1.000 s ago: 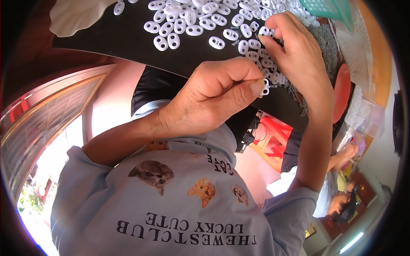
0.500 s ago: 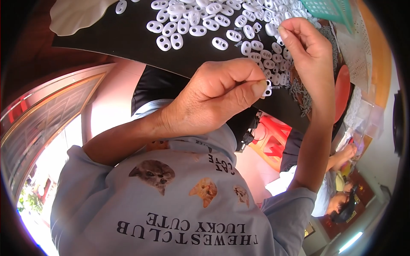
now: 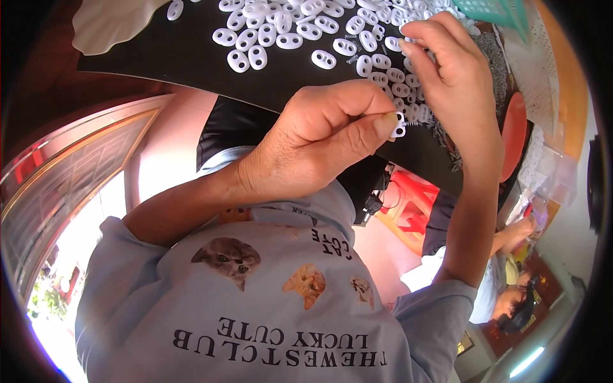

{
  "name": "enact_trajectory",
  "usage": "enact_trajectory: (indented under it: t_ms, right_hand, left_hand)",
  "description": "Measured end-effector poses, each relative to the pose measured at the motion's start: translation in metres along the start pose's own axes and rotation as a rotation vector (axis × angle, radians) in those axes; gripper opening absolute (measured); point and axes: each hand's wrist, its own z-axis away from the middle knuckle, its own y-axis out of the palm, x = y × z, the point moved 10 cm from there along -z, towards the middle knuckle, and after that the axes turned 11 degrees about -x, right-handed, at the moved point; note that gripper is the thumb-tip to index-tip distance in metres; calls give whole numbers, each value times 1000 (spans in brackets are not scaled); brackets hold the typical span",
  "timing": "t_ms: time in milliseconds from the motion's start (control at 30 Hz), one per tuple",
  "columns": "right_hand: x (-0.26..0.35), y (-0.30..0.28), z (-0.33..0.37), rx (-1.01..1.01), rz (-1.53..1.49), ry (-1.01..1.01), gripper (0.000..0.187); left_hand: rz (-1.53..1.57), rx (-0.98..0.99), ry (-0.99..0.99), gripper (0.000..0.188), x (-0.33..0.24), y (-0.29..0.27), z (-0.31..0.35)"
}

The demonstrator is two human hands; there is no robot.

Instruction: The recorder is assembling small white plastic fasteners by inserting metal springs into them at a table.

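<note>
Your left hand (image 3: 319, 137) pinches a small white oval piece (image 3: 398, 126) between thumb and forefinger at the near edge of the black bench (image 3: 159, 54); your right hand (image 3: 456, 76), fingers closed together, hovers over the scattered white pieces (image 3: 287, 29).

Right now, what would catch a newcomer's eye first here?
The heap of white oval two-hole pieces spread over the black board at the top. Below it, the left hand pinches one white piece, while the right hand hangs with fingers bunched over the pile's right edge.
</note>
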Motion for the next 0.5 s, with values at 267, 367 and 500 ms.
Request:
enact_trajectory:
  t_ms: [267, 367, 500]
  right_hand:
    - [-4, 17, -3, 103, 74, 40, 16]
    - [-5, 21, -4, 139, 21, 43, 16]
    - [3, 17, -6, 142, 109, -28, 14]
  left_hand:
    - [-4, 9, 1, 16, -2, 0, -1]
    - [2, 1, 10, 16, -1, 0, 0]
    - [26, 0, 29, 16, -3, -1, 1]
